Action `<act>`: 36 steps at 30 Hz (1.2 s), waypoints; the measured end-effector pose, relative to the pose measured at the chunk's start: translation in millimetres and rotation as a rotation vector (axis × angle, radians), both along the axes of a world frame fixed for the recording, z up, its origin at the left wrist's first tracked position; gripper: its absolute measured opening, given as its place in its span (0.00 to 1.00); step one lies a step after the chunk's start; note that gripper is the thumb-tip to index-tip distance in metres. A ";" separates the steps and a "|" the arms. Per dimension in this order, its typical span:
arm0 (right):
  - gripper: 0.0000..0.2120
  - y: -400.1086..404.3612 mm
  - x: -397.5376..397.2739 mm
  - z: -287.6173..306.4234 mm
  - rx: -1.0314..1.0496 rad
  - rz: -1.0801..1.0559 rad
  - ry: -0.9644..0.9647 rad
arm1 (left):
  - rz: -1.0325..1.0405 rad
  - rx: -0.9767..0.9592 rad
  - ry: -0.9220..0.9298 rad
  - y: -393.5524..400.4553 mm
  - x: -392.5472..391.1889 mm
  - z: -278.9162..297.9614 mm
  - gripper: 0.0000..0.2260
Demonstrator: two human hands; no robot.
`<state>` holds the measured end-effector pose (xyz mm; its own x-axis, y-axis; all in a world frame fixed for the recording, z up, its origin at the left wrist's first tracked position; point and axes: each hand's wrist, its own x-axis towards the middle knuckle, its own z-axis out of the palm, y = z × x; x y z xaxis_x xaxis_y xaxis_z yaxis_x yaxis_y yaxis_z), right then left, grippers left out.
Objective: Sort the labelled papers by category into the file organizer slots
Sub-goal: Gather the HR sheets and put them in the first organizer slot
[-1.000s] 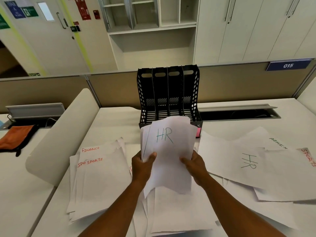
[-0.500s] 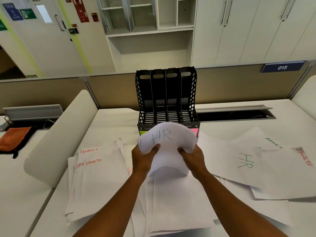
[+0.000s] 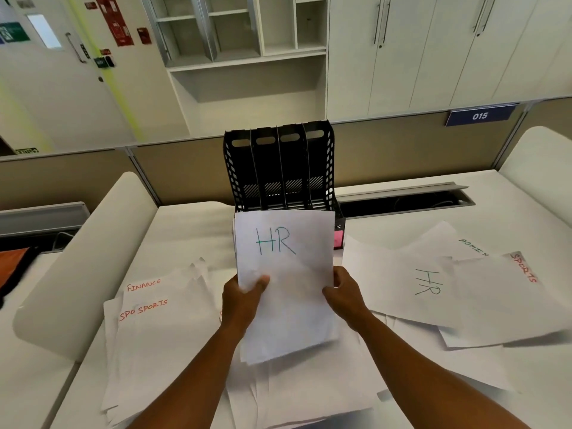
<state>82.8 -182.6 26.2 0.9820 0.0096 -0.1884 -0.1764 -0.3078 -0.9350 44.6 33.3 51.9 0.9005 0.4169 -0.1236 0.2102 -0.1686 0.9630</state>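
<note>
Two bare forearms reach in from the bottom edge, with no sleeves, watch or bracelet visible on either. The left hand (image 3: 244,300) is bare, with short nails. The right hand (image 3: 345,292) wears a thin, pale ring (image 3: 336,286) on one finger. Nothing else of the person shows.

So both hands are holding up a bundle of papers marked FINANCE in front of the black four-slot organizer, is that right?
Not quite. The head view shows the top sheet of the held bundle is marked HR, not FINANCE. The rest stands: the left hand and right hand both grip it, in front of the black four-slot organizer. The FINANCE sheet lies on the desk to the left.
</note>
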 end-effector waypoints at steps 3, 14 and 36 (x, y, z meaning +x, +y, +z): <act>0.17 -10.1 -1.2 -19.7 -0.071 -0.100 0.065 | -0.032 0.006 0.167 4.4 -1.9 -11.7 0.14; 0.30 -25.4 1.5 -47.9 -0.611 -0.190 0.103 | -0.068 -0.031 0.499 9.8 -7.0 -39.6 0.23; 0.03 7.0 -5.3 -30.9 -0.220 0.447 -0.250 | 0.069 -0.046 0.544 -7.4 -9.4 -49.4 0.23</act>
<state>77.5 -175.6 -4.7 0.9065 0.4221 0.0052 0.2349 -0.4942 -0.8370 35.3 25.8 2.5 0.6723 0.4561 -0.5830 0.6887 -0.0968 0.7186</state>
